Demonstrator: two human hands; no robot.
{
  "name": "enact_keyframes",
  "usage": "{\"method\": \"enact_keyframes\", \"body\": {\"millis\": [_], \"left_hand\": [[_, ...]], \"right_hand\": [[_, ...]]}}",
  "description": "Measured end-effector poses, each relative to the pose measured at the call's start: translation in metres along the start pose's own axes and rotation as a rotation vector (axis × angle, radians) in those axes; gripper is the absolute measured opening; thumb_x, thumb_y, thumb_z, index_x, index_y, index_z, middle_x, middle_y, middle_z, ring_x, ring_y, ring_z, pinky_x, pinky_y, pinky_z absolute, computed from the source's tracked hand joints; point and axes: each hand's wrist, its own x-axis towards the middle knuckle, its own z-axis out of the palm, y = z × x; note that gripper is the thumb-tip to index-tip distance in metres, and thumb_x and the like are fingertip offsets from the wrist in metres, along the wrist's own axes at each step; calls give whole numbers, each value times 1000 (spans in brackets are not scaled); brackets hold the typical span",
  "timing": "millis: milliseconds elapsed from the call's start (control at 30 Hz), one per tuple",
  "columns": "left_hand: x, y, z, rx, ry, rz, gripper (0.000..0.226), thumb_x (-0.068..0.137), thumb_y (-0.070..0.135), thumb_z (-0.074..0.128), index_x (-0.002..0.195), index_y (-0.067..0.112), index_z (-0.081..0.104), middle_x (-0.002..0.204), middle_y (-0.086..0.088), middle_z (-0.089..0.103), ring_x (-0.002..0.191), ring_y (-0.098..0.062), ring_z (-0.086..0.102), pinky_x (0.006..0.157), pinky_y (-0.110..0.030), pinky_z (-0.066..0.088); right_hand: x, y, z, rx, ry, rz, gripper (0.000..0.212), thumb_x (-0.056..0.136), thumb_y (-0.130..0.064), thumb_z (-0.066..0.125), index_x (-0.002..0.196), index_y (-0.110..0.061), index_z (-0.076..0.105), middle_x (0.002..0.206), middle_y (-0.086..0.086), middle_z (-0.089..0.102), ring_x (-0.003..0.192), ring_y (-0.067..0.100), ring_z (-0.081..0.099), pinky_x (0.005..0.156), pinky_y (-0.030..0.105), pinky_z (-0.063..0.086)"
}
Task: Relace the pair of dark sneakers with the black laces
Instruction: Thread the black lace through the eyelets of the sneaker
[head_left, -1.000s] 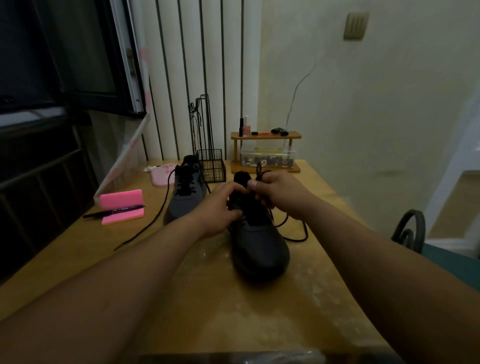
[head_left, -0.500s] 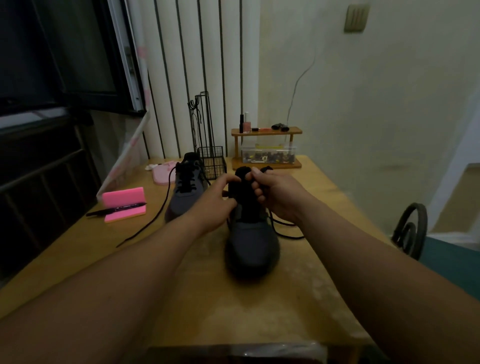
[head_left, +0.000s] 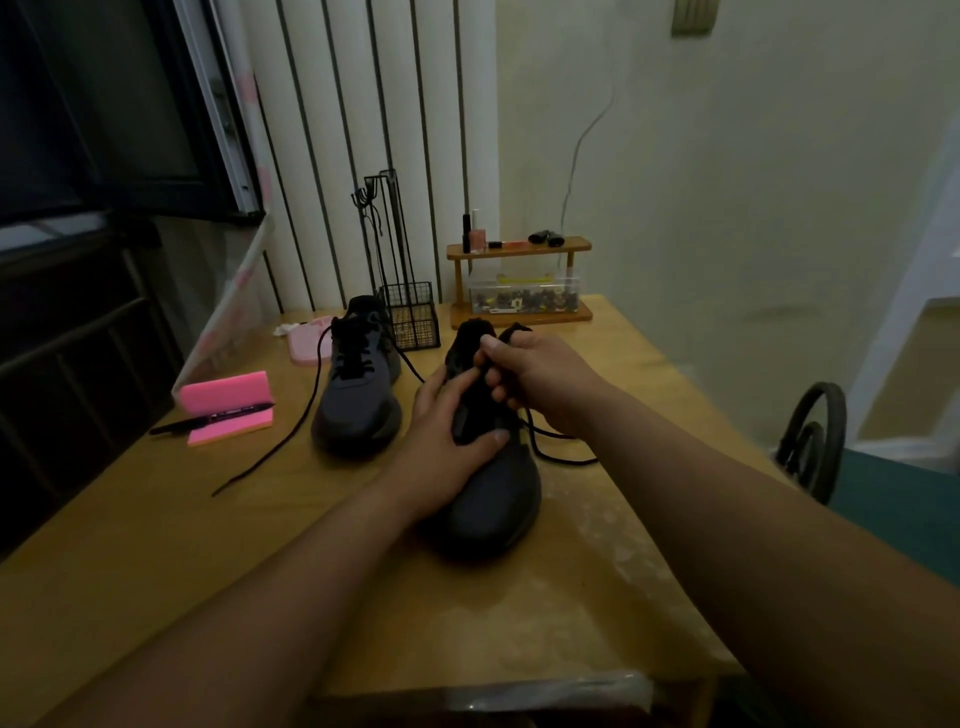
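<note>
- The table (head_left: 156, 545) carries both shoes with their toes toward the person, likely so that each can be worked on in turn.
- The near sneaker (head_left: 493, 499) stands at the table's middle, directly in front of the person, which puts its tongue and eyelets under both hands.
- The far sneaker (head_left: 358, 410) stands to the left and farther back, apart from both hands and seemingly set aside.
- The left hand (head_left: 447, 441) lies over the near sneaker's upper, fingers fairly straight and thumb across it. It presses down, probably to steady the shoe against the pull.
- The right hand (head_left: 540, 379) is curled at the tongue, thumb and fingers pinched together on the near lace (head_left: 550, 452). The slack loops onto the table at the right, and which eyelet is being threaded is too dark to tell.
- The far lace (head_left: 291, 436) crosses that shoe's eyelets, with one end trailing loose across the table, so it looks unfinished.
- Count: one table, two sneakers, two hands, two black laces.
</note>
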Motion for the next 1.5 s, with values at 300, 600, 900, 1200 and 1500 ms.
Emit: {"method": "enact_keyframes", "body": {"millis": [300, 600, 900, 1200, 1500], "left_hand": [[2, 1, 0, 15, -15, -25, 69, 94, 49, 71, 154, 38, 40, 164, 12, 21, 149, -13, 29, 122, -36, 33], [16, 14, -20, 23, 198, -48, 13, 101, 37, 64, 104, 28, 72, 117, 7, 52, 112, -12, 55, 95, -27, 47], [7, 88, -44, -350, -53, 60, 21, 103, 23, 63, 124, 21, 64, 109, -1, 74, 102, -14, 71, 96, -40, 56], [-32, 7, -79, -729, 94, -246, 19, 104, 21, 58, 87, 16, 53, 69, -1, 48, 59, -18, 50, 73, -36, 52], [-43, -6, -63, -239, 326, -253, 41, 101, 15, 62, 140, 18, 53, 120, 3, 61, 106, -13, 60, 78, -20, 46]], "right_hand": [[1, -14, 12, -106, 80, -36, 29, 108, -33, 54, 99, -11, 72, 72, -1, 63, 60, 11, 58, 57, 25, 46], [-24, -12, -29, -189, 150, -6, 47, 106, -46, 54, 100, -5, 74, 75, 6, 62, 65, 18, 56, 59, 30, 46], [-34, -74, -12, -32, -36, -149, 31, 107, -36, 54, 106, -10, 70, 69, -3, 58, 56, 9, 54, 54, 22, 45], [-23, -60, -3, 532, 116, 11, 27, 110, -35, 49, 96, -16, 63, 65, -6, 47, 52, 7, 41, 47, 18, 29], [-24, -65, 20, 366, 161, -18, 29, 109, -32, 47, 106, -11, 66, 68, -3, 50, 57, 10, 44, 55, 24, 34]]}}
